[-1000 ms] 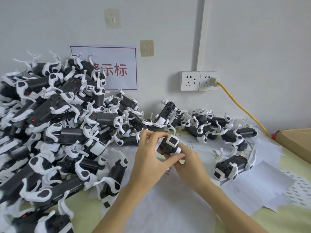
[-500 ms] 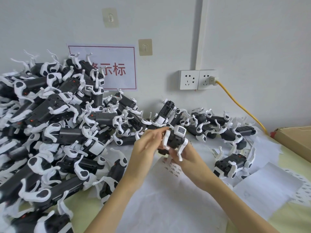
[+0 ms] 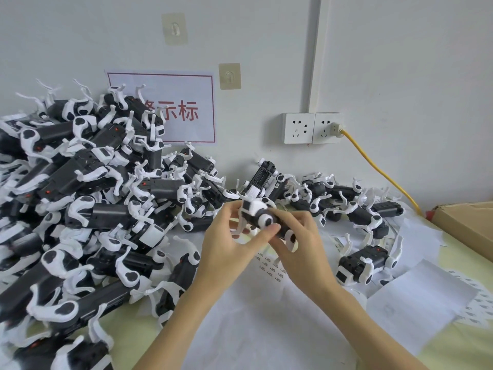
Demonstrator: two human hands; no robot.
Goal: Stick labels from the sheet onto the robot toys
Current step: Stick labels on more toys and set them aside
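Note:
Both hands hold one black-and-white robot dog toy [image 3: 262, 218] above the table, its head turned left. My left hand [image 3: 229, 244] grips its front end, thumb pressed on the black side near a white leg joint. My right hand [image 3: 301, 249] curls round its rear from below. Under the hands lies the label sheet [image 3: 272, 265], with small printed labels showing between my wrists. A large heap of the same robot toys [image 3: 80, 198] fills the left side. Another toy [image 3: 365, 263] stands on the papers to the right.
More robot toys [image 3: 346, 201] lie along the wall behind my hands. White backing papers [image 3: 416, 297] cover the yellow table at the right. A cardboard box [image 3: 469, 222] sits at the far right. A yellow cable [image 3: 378, 166] runs from the wall socket.
The toy has been turned in my hands from legs-down with its face toward me to lying sideways. Both hands rose slightly and shifted right.

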